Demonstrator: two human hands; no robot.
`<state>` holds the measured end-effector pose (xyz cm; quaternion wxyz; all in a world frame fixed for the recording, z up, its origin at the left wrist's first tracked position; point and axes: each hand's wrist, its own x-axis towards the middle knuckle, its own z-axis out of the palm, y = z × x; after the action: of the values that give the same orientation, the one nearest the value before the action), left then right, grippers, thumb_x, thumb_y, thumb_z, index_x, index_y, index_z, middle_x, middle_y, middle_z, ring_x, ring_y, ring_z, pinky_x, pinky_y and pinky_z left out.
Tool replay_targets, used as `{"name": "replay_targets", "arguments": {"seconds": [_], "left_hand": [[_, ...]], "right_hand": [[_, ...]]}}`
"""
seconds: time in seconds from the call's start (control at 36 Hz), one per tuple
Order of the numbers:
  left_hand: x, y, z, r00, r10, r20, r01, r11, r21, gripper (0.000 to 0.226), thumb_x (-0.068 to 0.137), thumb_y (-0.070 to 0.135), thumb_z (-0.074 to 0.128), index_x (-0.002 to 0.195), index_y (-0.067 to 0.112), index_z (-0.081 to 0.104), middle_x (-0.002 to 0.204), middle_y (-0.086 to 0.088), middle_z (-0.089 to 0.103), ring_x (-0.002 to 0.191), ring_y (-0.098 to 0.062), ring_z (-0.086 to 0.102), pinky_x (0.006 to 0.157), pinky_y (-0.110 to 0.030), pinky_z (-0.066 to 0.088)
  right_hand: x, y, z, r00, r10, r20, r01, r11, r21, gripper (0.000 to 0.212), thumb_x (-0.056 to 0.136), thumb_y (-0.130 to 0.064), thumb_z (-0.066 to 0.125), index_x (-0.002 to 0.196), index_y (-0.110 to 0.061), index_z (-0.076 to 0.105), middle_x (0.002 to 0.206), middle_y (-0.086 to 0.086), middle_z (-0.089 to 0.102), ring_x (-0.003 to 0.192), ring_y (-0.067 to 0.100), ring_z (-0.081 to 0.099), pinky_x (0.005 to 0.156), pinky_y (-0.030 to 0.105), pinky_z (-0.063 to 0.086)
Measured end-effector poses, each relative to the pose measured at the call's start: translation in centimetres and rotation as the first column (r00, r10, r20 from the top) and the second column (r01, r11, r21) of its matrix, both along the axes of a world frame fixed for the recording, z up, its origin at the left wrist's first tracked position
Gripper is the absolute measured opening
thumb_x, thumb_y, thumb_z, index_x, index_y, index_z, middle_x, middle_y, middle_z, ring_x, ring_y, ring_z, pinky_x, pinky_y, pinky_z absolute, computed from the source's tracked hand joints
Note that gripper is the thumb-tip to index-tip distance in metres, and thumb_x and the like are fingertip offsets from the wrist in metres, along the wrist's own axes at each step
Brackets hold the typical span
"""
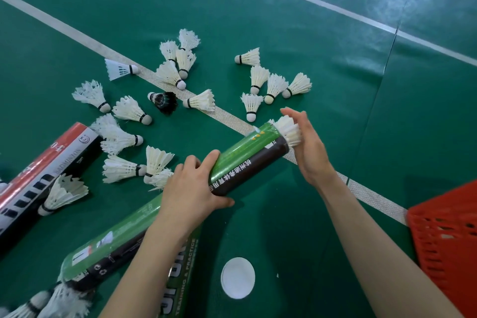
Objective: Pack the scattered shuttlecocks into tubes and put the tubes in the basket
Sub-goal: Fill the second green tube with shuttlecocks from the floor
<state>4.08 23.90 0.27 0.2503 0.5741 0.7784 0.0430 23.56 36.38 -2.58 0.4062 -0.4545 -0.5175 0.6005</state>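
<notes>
Shuttlecocks [258, 77] beyond held tube [247, 160], basket [444, 230] right, white disc [238, 277] near

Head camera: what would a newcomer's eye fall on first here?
The green tube mid-frame, gripped by the left hand while the right hand presses on a shuttlecock sticking out of its far end. Beyond it, white shuttlecocks lie scattered on the green floor, one black shuttlecock among them. A red basket sits at the right edge.
</notes>
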Motion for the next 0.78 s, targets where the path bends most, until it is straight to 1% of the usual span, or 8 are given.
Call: {"name": "replay_targets", "arguments": {"seconds": [0.08, 0.25, 0.33, 0.44, 0.5, 0.58, 0.64, 0.78], "left_hand": [[-0.2, 0.1, 0.4, 1.000, -0.011, -0.019, 0.012, 1.000, 0.019, 0.101, 0.063, 0.062, 0.074, 0.145, 0.041, 0.019, 0.109, 0.004, 0.039, 0.108, -0.019, 0.043, 0.088, -0.033, 0.039], [0.5, 0.8, 1.0, 0.995, -0.032, -0.091, 0.035, 0.999, 0.035, 0.099, 0.063, 0.063, 0.074, 0.144, 0.039, 0.021, 0.114, 0.002, 0.042, 0.110, -0.022, 0.043, 0.094, -0.036, 0.040], [0.4, 1.0, 0.8, 0.995, -0.010, -0.099, 0.010, 1.000, -0.002, 0.100, 0.063, 0.062, 0.075, 0.144, 0.040, 0.021, 0.117, 0.001, 0.043, 0.113, -0.022, 0.043, 0.093, -0.036, 0.041], [0.2, 1.2, 0.4, 0.994, 0.009, -0.105, -0.014, 0.999, -0.045, 0.102, 0.063, 0.063, 0.075, 0.145, 0.039, 0.020, 0.120, -0.002, 0.043, 0.116, -0.024, 0.042, 0.093, -0.036, 0.040], [0.1, 1.2, 0.2, 0.996, 0.033, -0.088, -0.038, 0.998, -0.050, 0.102, 0.062, 0.062, 0.076, 0.145, 0.038, 0.020, 0.119, -0.002, 0.043, 0.115, -0.024, 0.042, 0.093, -0.037, 0.041], [-0.5, 1.1, 0.0, 0.996, 0.075, -0.057, -0.077, 0.996, -0.040, 0.103, 0.061, 0.060, 0.077, 0.144, 0.037, 0.022, 0.115, -0.002, 0.043, 0.112, -0.024, 0.044, 0.092, -0.038, 0.042], [-0.9, 1.0, 0.0, 0.995, 0.089, -0.053, -0.092, 0.994, -0.054, 0.103, 0.061, 0.060, 0.077, 0.144, 0.037, 0.022, 0.115, -0.002, 0.042, 0.112, -0.025, 0.044, 0.091, -0.038, 0.042], [-1.6, 0.9, -0.4, 0.994, 0.082, -0.068, -0.088, 0.991, -0.096, 0.105, 0.060, 0.063, 0.077, 0.145, 0.037, 0.020, 0.119, -0.003, 0.042, 0.115, -0.025, 0.044, 0.091, -0.037, 0.042]], "right_hand": [[0.3, -0.3, 0.6, 0.996, 0.086, -0.016, -0.086, 0.996, -0.005, 0.058, 0.084, -0.072, 0.034, 0.122, -0.034, 0.058, 0.137, -0.003, 0.053, 0.128, 0.013, 0.049, 0.116, 0.044, 0.028], [-0.6, -1.0, 0.6, 0.979, 0.203, -0.002, -0.203, 0.979, -0.007, 0.067, 0.071, -0.087, 0.038, 0.122, -0.047, 0.054, 0.141, -0.015, 0.050, 0.135, 0.008, 0.041, 0.118, 0.040, 0.023], [-1.3, -1.2, 0.0, 0.975, 0.223, -0.005, -0.223, 0.974, -0.024, 0.056, 0.080, -0.081, 0.032, 0.118, -0.050, 0.058, 0.136, -0.017, 0.054, 0.136, 0.011, 0.041, 0.118, 0.043, 0.021], [-2.0, 0.2, -0.8, 0.993, 0.101, -0.054, -0.108, 0.983, -0.150, 0.059, 0.098, -0.057, 0.019, 0.111, -0.027, 0.068, 0.121, -0.002, 0.067, 0.119, 0.017, 0.057, 0.109, 0.039, 0.036], [-2.6, 1.7, -1.3, 0.992, 0.002, 0.125, 0.015, 0.991, -0.132, 0.048, 0.102, -0.046, 0.029, 0.103, -0.022, 0.070, 0.109, -0.001, 0.070, 0.108, 0.016, 0.061, 0.099, 0.033, 0.043], [-3.4, 4.8, -3.0, 0.860, 0.002, 0.510, -0.005, 1.000, 0.006, 0.028, 0.096, -0.031, 0.052, 0.120, -0.020, 0.062, 0.128, 0.005, 0.057, 0.124, 0.021, 0.049, 0.108, 0.038, 0.036], [-4.2, 6.7, -3.4, 0.742, 0.050, 0.669, -0.103, 0.994, 0.040, 0.043, 0.094, -0.025, 0.058, 0.135, -0.020, 0.050, 0.144, 0.008, 0.042, 0.136, 0.023, 0.033, 0.115, 0.039, 0.024], [-7.4, 9.7, -3.9, 0.533, 0.108, 0.839, -0.288, 0.956, 0.060, 0.066, 0.092, -0.022, 0.059, 0.150, -0.027, 0.026, 0.160, 0.003, 0.009, 0.147, 0.026, -0.002, 0.117, 0.046, 0.009]]}}
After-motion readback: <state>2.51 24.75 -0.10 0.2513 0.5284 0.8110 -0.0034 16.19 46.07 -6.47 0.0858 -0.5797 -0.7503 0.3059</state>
